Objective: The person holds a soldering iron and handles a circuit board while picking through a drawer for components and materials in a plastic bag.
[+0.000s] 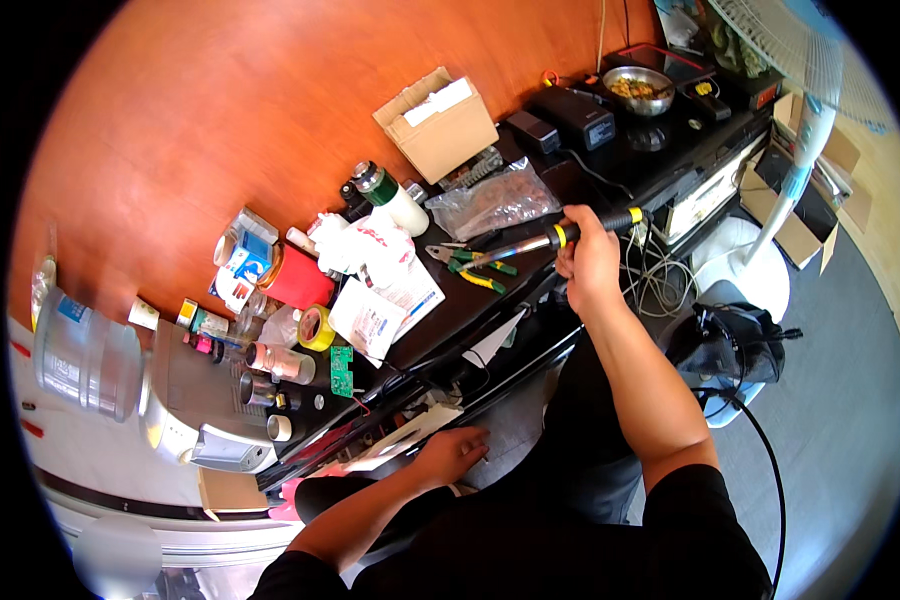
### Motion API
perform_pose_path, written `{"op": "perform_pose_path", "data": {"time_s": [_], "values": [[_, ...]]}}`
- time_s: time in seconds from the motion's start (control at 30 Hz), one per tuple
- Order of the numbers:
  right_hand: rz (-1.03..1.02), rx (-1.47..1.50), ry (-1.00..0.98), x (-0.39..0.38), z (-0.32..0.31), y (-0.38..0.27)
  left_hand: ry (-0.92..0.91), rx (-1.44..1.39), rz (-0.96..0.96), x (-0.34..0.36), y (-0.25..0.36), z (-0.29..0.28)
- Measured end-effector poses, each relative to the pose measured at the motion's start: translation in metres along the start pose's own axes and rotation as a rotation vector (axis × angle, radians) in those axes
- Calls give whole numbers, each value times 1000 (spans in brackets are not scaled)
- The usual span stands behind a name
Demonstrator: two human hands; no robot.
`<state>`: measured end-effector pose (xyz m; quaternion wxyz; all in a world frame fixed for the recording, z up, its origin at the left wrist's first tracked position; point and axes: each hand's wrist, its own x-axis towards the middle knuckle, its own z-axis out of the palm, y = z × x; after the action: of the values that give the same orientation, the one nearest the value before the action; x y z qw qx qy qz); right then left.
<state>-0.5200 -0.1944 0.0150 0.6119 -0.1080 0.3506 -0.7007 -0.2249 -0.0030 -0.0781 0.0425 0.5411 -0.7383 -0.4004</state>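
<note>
My right hand point(592, 262) is closed around a soldering iron point(530, 243) with a yellow-and-black handle. Its thin end points left, over pliers point(467, 262) with green and yellow handles on the black cabinet top. My left hand point(452, 457) hangs low in front of the cabinet, away from everything on top, with its fingers curled together; whatever is at the fingertips is too small to name. A green circuit board point(341, 372) lies by the cabinet's front edge, beside a roll of yellow tape point(316, 328). Behind the pliers rests a clear plastic bag point(495, 203) with brownish contents.
White packets point(368, 312), a red container point(297, 277) and a white bottle point(398, 208) crowd the cabinet top. A cardboard box point(436, 125) leans at the wall. Farther right are a metal bowl of food point(638, 90) and a standing fan point(796, 180). Loose cables point(656, 275) hang below.
</note>
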Motion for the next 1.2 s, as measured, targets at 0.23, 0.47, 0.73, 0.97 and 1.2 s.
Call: {"op": "perform_pose_path", "data": {"time_s": [0.23,0.47,0.73,0.97,1.2], "values": [[-23,-8,35,2,7,4,-93,-88,-6,-19,7,-46],[19,27,1,10,13,11,128,-212,-66,-21,25,-116],[100,31,-38,16,19,20,582,-424,-10,-7,6,-174],[117,19,-18,29,17,27,1035,-173,68,36,-38,-251],[145,-1,-52,42,22,35,1135,182,37,121,-65,-341]]}}
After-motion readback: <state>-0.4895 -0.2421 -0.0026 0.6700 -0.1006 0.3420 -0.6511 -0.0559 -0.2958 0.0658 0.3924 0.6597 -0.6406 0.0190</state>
